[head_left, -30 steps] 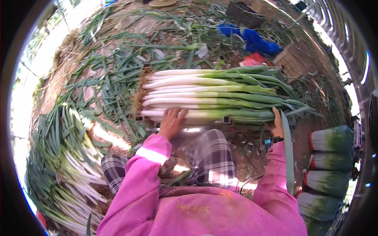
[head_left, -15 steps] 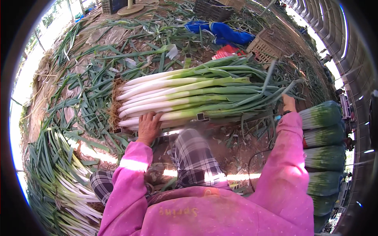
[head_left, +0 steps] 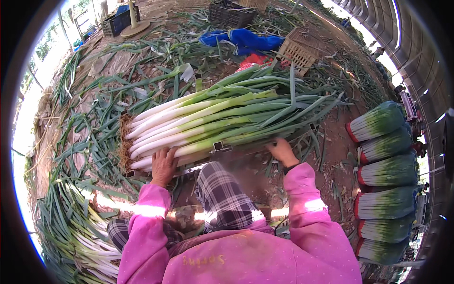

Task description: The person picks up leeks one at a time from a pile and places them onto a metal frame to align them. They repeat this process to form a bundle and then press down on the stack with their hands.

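Observation:
A broad pile of leeks (head_left: pixel 203 116) lies across a low metal frame (head_left: pixel 218 146), white stems and roots to the left, green leaves to the right. My left hand (head_left: pixel 164 165) rests on the near white stems close to the roots, its fingers stretched over them. At the near edge of the green leaves is my right hand (head_left: pixel 282 152). Its fingers are slightly bent and apart, with nothing visible held in them; the fingertips are partly hard to make out against the leaves.
Loose leeks (head_left: pixel 90 232) lie in a heap at the lower left. Several wrapped leek bundles (head_left: pixel 385 203) with red ends line the right side. Beyond the pile are a tan crate (head_left: pixel 297 53), blue cloth (head_left: pixel 246 40) and black crates (head_left: pixel 231 15). Leaf scraps litter the ground.
My right hand has come back from the leaf tips at the far right to the near edge of the leaves. My left hand stays on the stems. The view has shifted and turned a little.

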`<state>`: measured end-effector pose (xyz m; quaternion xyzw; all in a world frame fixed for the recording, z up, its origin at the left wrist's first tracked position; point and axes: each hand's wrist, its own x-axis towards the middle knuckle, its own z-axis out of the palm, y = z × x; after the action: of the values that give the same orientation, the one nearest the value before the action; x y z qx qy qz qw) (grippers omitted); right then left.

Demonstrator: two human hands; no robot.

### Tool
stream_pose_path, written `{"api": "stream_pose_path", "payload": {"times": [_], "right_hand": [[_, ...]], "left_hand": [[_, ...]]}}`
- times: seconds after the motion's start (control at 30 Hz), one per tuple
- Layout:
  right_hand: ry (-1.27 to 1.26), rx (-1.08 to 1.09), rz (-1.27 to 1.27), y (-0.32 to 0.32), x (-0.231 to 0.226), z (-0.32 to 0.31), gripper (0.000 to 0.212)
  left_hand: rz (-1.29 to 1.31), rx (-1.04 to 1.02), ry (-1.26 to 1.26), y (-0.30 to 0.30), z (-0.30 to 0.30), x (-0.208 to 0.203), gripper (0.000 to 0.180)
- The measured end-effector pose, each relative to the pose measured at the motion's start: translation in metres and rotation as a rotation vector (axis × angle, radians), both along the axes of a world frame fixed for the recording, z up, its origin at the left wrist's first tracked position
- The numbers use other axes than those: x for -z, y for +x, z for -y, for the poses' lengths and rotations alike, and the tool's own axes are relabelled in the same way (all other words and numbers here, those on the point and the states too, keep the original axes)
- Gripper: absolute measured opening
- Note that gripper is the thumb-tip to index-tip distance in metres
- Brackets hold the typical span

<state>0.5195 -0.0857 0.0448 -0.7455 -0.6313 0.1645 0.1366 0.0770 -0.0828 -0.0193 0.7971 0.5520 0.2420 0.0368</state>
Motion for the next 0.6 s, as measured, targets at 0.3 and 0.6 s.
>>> {"api": "stream_pose_path", "payload": {"times": [0.3,0.6], "right_hand": [[0.634,-0.551,0.167,-0.101,-0.081,-0.013,0.026],[0.376,-0.693,0.429,-0.129,-0.02,-0.053,0.047]], "left_hand": [[-0.026,-0.004,-0.023,-0.014,-0.004,-0.01,0.041],[-0.314,-0.155,-0.036,-0.061,-0.015,-0.003,0.028]]}}
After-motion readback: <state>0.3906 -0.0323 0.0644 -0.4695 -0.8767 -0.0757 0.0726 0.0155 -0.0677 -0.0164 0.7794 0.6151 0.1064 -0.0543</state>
